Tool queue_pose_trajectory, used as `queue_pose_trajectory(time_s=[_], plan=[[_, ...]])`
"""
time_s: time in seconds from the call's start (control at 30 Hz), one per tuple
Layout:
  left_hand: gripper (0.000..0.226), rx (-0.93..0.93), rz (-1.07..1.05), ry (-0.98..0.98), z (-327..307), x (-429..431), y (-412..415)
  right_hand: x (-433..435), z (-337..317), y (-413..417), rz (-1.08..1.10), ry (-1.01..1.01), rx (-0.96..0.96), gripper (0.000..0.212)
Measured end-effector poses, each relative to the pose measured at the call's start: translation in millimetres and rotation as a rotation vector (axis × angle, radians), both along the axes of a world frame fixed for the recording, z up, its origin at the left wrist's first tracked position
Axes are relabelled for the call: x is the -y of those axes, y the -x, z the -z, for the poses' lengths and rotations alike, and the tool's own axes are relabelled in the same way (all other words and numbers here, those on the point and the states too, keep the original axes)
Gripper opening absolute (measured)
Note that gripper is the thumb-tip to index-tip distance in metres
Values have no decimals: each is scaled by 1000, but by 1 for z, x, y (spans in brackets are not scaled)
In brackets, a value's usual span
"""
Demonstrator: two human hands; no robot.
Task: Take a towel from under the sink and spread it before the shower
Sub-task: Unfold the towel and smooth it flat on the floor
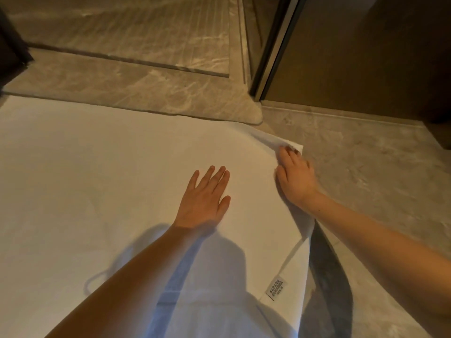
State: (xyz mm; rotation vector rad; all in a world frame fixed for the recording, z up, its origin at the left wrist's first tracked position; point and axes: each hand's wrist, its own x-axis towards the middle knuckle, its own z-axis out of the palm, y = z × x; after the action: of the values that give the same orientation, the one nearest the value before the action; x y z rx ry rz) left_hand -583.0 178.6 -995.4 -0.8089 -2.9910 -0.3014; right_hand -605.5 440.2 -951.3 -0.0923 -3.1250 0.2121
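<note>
Since the towel point(85, 179) already lies spread on the floor point(366, 172), label point(277, 289) at 5 o'clock, little seems left. Your left hand point(202, 201) presses it, grip apart and flat. Toward 2 o'clock your right hand point(296, 178) pinches the rumpled corner, likely the last to smooth. At 12 o'clock the shower sill point(134, 86) borders it.

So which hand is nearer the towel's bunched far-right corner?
Right. The right hand grips the towel at that bunched corner; the left hand presses flat on the towel's middle, apart from it.
</note>
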Motion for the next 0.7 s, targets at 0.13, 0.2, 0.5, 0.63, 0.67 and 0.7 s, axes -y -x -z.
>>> queue_pose_trajectory(time_s=[0.13, 0.2, 0.5, 0.63, 0.67, 0.7], plan=[[62, 5, 1, -7, 1, -1, 1, 36, 14, -18, -196, 69, 49, 54], [62, 7, -7, 2, 2, -2, 2, 53, 22, -21, -250, 100, 66, 54], [62, 14, -27, -11, 2, -5, 3, 67, 27, -20, -155, 103, 116, 56], [63, 20, -17, 0, 2, -4, 6, 98, 30, -73, -258, 104, 139, 60], [62, 22, -14, 4, 1, -4, 6, 97, 29, -86, -269, 79, 144, 60], [62, 27, -8, 13, 1, -3, 5, 92, 28, -96, -269, 63, 153, 60]])
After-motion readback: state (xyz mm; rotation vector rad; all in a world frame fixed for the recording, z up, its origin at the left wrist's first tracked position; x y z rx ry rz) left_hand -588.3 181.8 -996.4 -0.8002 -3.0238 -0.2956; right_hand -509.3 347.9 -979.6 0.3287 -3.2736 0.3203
